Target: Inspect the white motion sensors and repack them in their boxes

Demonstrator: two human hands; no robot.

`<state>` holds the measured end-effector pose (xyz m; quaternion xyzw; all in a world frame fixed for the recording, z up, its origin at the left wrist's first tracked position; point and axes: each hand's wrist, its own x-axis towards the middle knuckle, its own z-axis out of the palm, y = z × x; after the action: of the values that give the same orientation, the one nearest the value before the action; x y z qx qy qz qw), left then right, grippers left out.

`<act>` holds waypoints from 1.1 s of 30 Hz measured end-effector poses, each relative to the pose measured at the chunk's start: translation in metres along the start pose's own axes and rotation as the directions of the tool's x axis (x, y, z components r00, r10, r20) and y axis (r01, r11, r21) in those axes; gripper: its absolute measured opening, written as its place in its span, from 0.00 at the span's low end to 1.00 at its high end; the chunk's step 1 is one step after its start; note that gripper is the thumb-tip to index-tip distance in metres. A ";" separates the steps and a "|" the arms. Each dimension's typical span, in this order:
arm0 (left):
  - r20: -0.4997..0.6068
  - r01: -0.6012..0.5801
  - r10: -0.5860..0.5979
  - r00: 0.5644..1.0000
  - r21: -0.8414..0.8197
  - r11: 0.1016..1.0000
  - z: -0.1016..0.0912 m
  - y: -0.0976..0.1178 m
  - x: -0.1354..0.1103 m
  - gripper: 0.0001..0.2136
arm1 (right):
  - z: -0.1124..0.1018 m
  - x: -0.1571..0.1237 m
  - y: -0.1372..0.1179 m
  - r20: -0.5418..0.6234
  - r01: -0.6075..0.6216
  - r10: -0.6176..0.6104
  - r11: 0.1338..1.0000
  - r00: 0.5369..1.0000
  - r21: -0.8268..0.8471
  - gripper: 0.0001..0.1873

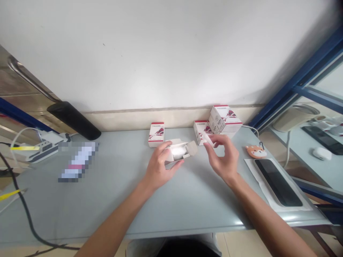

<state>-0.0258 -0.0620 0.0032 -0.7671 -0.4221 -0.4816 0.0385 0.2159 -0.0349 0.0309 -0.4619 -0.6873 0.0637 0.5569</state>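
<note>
At the centre of the frame, the left hand (158, 167) has its grip closed around an opened carton (192, 148), flaps spread, a white item (179, 152) inside. Right of centre, the right hand (225, 157) pinches a small white piece (208, 139) between thumb and fingers. A red-and-white box (157, 132) stands just behind the left hand; a second box (200, 127) and a box stack (225, 119) stand behind the right. At the right of the worktop (123, 210) lie an orange animal-faced case (256, 151) and a dark-screened device (278, 182) on a white sheet (250, 171). A black padded bar (76, 120) leans in at the left, near a power strip (44, 150).

The right hand partly covers the second box. The left-hand fingers hide part of the carton. A blocky blur masks an object (79, 162) at left; the white piece is too blurred to identify. Both forearms run off the bottom edge.
</note>
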 end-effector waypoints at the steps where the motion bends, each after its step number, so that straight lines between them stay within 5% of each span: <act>1: 0.003 0.033 -0.033 0.999 0.005 0.999 -0.001 -0.001 0.000 0.23 | 0.002 0.002 0.007 -0.004 -0.062 0.062 0.990 0.998 -0.123 0.08; 3: 0.012 0.079 -0.079 0.997 0.005 0.997 -0.002 -0.002 0.000 0.21 | 0.005 0.005 0.021 0.032 -0.152 0.173 0.927 0.984 -0.343 0.11; 6: 0.026 0.096 -0.096 0.995 -0.007 0.995 -0.004 -0.002 0.001 0.19 | 0.011 0.006 0.037 0.111 -0.120 0.210 0.838 0.971 -0.533 0.10; 15: 0.063 0.073 -0.072 0.995 -0.011 0.997 -0.005 -0.001 0.000 0.14 | 0.019 0.001 0.049 0.273 0.023 0.195 0.775 0.942 -0.632 0.23; 20: 0.021 -0.009 0.009 1.000 -0.015 1.000 -0.004 0.000 0.001 0.17 | 0.017 -0.001 0.041 0.181 0.004 0.109 0.846 0.978 -0.533 0.23; 22: 0.016 -0.043 0.043 0.999 0.002 0.999 -0.005 0.002 0.002 0.17 | 0.011 -0.003 0.030 0.081 0.082 -0.057 0.931 0.995 -0.356 0.17; 24: 0.025 -0.083 0.083 0.996 0.032 0.996 -0.007 0.004 0.003 0.18 | 0.004 -0.005 0.018 0.048 0.292 -0.288 0.941 0.956 -0.171 0.12; 27: 0.016 -0.157 0.156 0.988 0.088 0.984 -0.007 0.003 0.001 0.20 | -0.002 -0.008 0.004 0.271 0.485 -0.445 0.868 0.853 -0.102 0.14; 33: -0.099 -0.276 0.289 0.952 0.129 0.953 -0.001 -0.002 -0.005 0.32 | -0.003 -0.006 -0.004 0.477 0.473 -0.360 0.870 0.802 -0.137 0.13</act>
<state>-0.0288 -0.0645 -0.0007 -0.7869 -0.3314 -0.4902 0.1750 0.2157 -0.0425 0.0296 -0.3379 -0.8817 -0.0461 0.3261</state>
